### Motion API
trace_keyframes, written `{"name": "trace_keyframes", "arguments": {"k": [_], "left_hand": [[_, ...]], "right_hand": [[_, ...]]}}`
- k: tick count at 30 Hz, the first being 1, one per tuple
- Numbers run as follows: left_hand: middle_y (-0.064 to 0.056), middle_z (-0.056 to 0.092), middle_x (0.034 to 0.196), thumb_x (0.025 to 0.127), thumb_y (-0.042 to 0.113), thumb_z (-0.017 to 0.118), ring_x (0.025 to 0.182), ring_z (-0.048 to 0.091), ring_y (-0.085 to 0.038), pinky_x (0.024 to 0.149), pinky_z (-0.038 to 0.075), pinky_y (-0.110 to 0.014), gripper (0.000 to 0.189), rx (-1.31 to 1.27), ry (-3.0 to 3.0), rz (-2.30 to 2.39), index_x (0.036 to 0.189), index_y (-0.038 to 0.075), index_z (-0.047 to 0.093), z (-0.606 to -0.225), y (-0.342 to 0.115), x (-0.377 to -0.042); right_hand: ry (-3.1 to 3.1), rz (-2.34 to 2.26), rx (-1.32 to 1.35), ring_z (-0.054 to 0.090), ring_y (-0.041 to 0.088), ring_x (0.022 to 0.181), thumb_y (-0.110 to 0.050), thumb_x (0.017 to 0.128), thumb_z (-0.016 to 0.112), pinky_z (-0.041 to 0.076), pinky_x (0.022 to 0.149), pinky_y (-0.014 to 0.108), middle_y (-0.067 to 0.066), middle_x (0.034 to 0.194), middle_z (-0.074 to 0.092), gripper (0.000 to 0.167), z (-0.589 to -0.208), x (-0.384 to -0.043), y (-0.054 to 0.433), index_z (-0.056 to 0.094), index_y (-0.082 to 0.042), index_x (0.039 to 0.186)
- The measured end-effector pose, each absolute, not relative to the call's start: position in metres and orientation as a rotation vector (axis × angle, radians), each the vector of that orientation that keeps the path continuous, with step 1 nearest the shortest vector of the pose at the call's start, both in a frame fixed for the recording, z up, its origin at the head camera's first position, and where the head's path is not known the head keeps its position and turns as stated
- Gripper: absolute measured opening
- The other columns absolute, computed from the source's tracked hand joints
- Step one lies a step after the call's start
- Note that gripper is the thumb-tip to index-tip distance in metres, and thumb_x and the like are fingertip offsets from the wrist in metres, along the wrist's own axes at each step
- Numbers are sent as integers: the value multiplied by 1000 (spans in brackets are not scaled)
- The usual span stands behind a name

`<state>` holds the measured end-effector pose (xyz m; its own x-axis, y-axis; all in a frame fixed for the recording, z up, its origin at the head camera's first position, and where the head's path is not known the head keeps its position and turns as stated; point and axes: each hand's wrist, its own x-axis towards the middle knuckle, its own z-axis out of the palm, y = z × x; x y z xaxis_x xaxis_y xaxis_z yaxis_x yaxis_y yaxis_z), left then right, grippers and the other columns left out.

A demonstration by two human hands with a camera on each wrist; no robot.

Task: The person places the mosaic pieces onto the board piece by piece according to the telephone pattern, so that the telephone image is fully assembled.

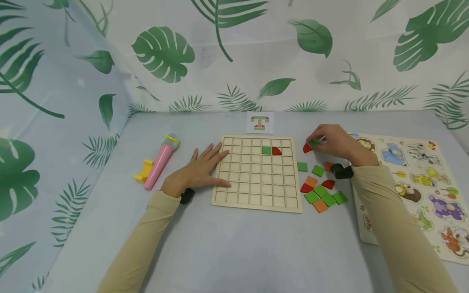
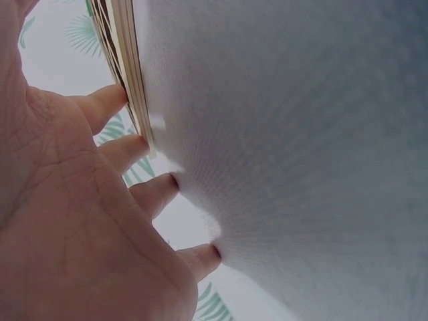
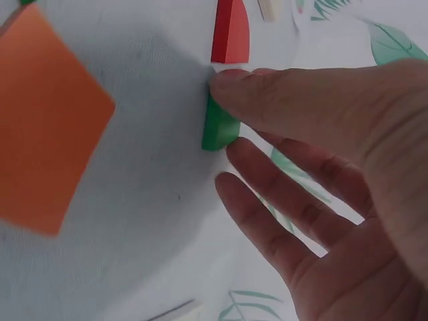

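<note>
My left hand (image 1: 199, 169) lies spread over the left edge of the wooden grid board (image 1: 256, 202), its fingertips and thumb on the frame. In the left wrist view, the other fingertips (image 2: 207, 257) touch the tablecloth. A green square tile (image 1: 266, 150) and a red quarter-round tile (image 1: 276, 151) sit side by side in cells of the board's second row. Right of the board, my right hand (image 1: 335, 140) pinches a green tile (image 3: 221, 127) between thumb and fingers, close over the cloth. Just beside that tile lies a red quarter-round tile (image 1: 307, 148).
Several loose green, orange and red tiles (image 1: 320, 191) lie right of the board. A pattern card (image 1: 259, 129) stands behind it. Under my right forearm is an animal puzzle board (image 1: 399, 175). A pink toy microphone (image 1: 159, 165) and a yellow piece (image 1: 143, 171) lie at the left.
</note>
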<state>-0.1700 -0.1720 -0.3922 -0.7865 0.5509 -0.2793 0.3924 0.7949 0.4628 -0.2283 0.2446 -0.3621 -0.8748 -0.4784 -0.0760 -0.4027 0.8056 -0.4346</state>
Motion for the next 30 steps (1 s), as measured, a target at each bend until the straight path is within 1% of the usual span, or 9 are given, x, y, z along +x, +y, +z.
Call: {"name": "trace_keyframes", "arguments": {"k": [3, 7, 14, 17, 22, 25, 27, 30], "left_hand": [[-5, -8, 176, 91, 58, 74, 161, -11, -30, 122, -12, -65, 107, 706, 2584, 535, 170, 21, 13, -392, -172, -170], [-5, -9, 176, 91, 58, 75, 161, -12, -30, 122, -13, -64, 108, 700, 2577, 535, 170, 20, 12, -392, -173, -171], [-5, -9, 176, 91, 58, 75, 161, -13, -29, 122, -13, -65, 108, 709, 2584, 537, 170, 21, 12, -391, -173, -172], [-4, -9, 176, 91, 58, 75, 161, -13, -29, 122, -14, -64, 108, 704, 2578, 541, 170, 21, 12, -392, -173, -172], [-5, -9, 176, 91, 58, 75, 161, -13, -29, 122, -13, -64, 108, 703, 2575, 541, 170, 20, 13, -392, -172, -171], [-5, -8, 176, 91, 57, 76, 161, -12, -30, 122, -13, -65, 108, 710, 2577, 542, 170, 20, 13, -392, -172, -171], [-5, -8, 176, 91, 57, 76, 161, -12, -30, 122, -13, -65, 108, 712, 2577, 541, 170, 20, 13, -392, -173, -171], [-5, -8, 176, 91, 57, 76, 161, -12, -30, 122, -14, -65, 108, 710, 2575, 545, 170, 20, 13, -392, -173, -171]], "right_hand": [[2808, -624, -635, 66, 43, 100, 3, 91, 75, 55, 88, 58, 25, 108, 67, 23, -362, -229, 248, 75, 12, 111], [2795, -635, -539, 67, 40, 95, -2, 91, 77, 56, 82, 54, 25, 105, 69, 23, -362, -230, 250, 75, 11, 110], [2805, -619, -438, 63, 34, 91, -7, 91, 79, 52, 77, 45, 23, 101, 73, 25, -360, -231, 252, 75, 9, 110], [2802, -611, -408, 62, 34, 91, -9, 91, 80, 51, 74, 41, 23, 101, 73, 26, -359, -232, 253, 75, 9, 110], [2800, -615, -386, 62, 35, 89, -9, 91, 81, 50, 71, 39, 24, 98, 73, 28, -359, -231, 253, 74, 11, 109], [2810, -627, -385, 62, 35, 89, -8, 90, 82, 50, 71, 39, 24, 97, 73, 28, -360, -229, 254, 74, 11, 109], [2816, -635, -389, 62, 36, 90, -8, 90, 82, 50, 73, 41, 23, 97, 72, 27, -360, -228, 254, 74, 11, 109], [2819, -657, -405, 64, 38, 93, -5, 90, 82, 52, 78, 49, 24, 98, 72, 25, -359, -224, 253, 73, 10, 108]]}}
